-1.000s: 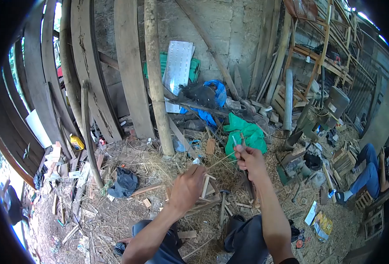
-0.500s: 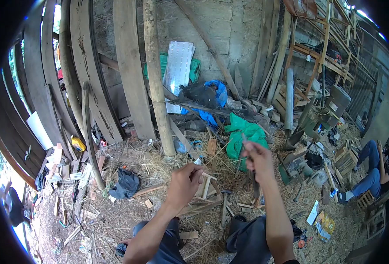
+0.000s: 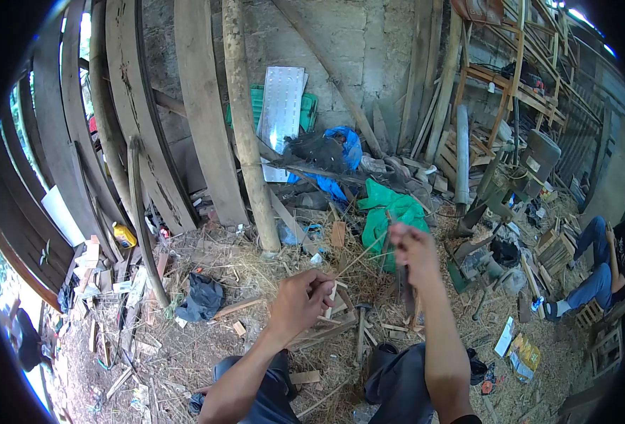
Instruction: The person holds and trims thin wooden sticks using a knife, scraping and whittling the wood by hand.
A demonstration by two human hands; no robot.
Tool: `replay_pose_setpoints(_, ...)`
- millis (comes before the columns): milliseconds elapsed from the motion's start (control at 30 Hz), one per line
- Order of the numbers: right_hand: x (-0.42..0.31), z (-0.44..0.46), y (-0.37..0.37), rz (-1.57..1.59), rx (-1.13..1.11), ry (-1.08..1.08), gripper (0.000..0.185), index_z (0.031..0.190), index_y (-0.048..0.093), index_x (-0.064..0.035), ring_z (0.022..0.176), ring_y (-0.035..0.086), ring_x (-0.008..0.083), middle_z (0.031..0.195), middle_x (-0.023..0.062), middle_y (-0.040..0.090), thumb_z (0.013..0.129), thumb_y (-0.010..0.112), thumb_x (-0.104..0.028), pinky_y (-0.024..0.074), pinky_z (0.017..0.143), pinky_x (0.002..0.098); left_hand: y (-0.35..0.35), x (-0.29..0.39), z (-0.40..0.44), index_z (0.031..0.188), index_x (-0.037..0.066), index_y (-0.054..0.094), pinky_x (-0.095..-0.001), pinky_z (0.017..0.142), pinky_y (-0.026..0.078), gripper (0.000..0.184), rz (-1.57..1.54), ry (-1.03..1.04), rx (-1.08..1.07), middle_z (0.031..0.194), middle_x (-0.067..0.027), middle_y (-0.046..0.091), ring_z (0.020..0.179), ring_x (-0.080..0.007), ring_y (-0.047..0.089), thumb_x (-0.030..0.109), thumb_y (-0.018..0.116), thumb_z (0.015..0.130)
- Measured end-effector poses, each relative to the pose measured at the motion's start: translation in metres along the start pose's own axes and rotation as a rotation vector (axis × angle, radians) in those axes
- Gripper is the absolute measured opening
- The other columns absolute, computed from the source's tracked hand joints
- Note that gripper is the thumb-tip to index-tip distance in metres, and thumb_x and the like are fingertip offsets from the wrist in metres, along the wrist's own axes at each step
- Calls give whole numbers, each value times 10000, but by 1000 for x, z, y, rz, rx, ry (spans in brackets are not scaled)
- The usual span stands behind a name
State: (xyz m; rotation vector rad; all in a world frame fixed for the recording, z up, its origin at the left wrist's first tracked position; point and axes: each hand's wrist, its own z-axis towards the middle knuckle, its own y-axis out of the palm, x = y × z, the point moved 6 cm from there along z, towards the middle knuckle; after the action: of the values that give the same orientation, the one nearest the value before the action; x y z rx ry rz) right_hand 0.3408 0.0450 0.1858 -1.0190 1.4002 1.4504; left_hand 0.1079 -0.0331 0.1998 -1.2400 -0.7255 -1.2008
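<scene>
A thin pale strip rises to the upper right from the fingers of my left hand, which are pinched round its lower end. My right hand is closed, slightly blurred, in front of the green bag; a slim tool, perhaps a knife, sticks up from its fingers. Beside and below my left hand stands a small wooden frame, partly hidden by that hand. A hammer lies on the ground to the right of the frame.
A bamboo post stands ahead. A black plastic bag lies at the left and a yellow packet at the right. Another person in blue trousers sits at the far right. Wood scraps and straw litter the ground.
My right hand has moved up and slightly right from its place a second ago, apart from the strip's end. My left hand has shifted a little left and down. The view has turned slightly.
</scene>
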Motion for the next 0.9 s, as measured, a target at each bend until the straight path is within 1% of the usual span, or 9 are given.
replay_pose_setpoints(33, -10, 2, -16, -18, 96, -102, 246, 947, 631, 17, 461, 383, 45, 697, -2, 538, 905, 604, -223, 243, 392, 198, -2, -2, 0, 925, -69, 612, -261, 543, 546, 92, -1, -15, 7, 728, -97, 630, 657, -170, 678, -6, 556, 890)
replay_pose_setpoints(200, -19, -9, -9, -93, 101, -59, 250, 1002, 601, 19, 450, 367, 43, 698, -13, 515, 924, 571, -216, 246, 391, 196, -8, -9, 4, 919, -74, 603, -262, 546, 548, 96, -32, -38, 46, 735, -106, 624, 659, -172, 675, 3, 551, 898)
replay_pose_setpoints(267, -8, -19, 29, -108, -125, 38, 263, 1024, 602, 26, 452, 370, 43, 696, -13, 522, 925, 575, -216, 246, 392, 197, -6, -11, 7, 933, -77, 593, -264, 551, 548, 101, -55, -23, 51, 747, -116, 624, 660, -178, 674, 7, 547, 903)
replay_pose_setpoints(300, -1, -22, 38, -105, -117, 40, 263, 1024, 602, 26, 452, 370, 43, 696, -13, 522, 925, 575, -216, 246, 392, 197, -3, -11, 7, 933, -77, 593, -264, 551, 548, 101, -55, -25, 43, 747, -116, 624, 660, -178, 674, 7, 547, 903)
replay_pose_setpoints(367, 13, -29, 64, -157, -345, 86, 254, 1018, 623, 38, 461, 396, 44, 688, 3, 559, 914, 592, -191, 254, 393, 205, 3, -9, 8, 950, -77, 586, -265, 552, 548, 105, -74, -47, 27, 752, -124, 624, 655, -182, 672, 9, 542, 907)
replay_pose_setpoints(500, 12, -23, 63, 6, -289, 136, 235, 978, 629, 50, 467, 406, 51, 683, 9, 568, 912, 597, -173, 268, 407, 204, 4, -9, 7, 951, -78, 585, -265, 551, 547, 107, -128, -71, 13, 751, -120, 625, 650, -181, 671, 10, 542, 908)
replay_pose_setpoints(700, 9, -21, 62, -88, -245, 103, 225, 951, 636, 45, 462, 404, 53, 677, 17, 572, 909, 606, -174, 269, 401, 209, 4, -2, 5, 936, -74, 589, -256, 538, 537, 103, -81, -70, -7, 736, -110, 623, 635, -170, 667, 15, 548, 906)
replay_pose_setpoints(833, 15, -28, 73, -121, -231, 75, 216, 926, 635, 37, 458, 407, 54, 683, 23, 580, 913, 598, -175, 273, 399, 210, 2, 2, 2, 895, -61, 595, -258, 519, 520, 82, 127, 99, 100, 734, -133, 626, 626, -177, 673, 18, 575, 885)
replay_pose_setpoints(900, 23, -37, 82, -156, -301, 184, 208, 910, 633, 28, 456, 400, 49, 672, 6, 560, 917, 591, -175, 271, 404, 205, -1, 8, 1, 883, -56, 597, -260, 514, 514, 76, 224, 166, 138, 739, -143, 628, 626, -181, 676, 18, 585, 877)
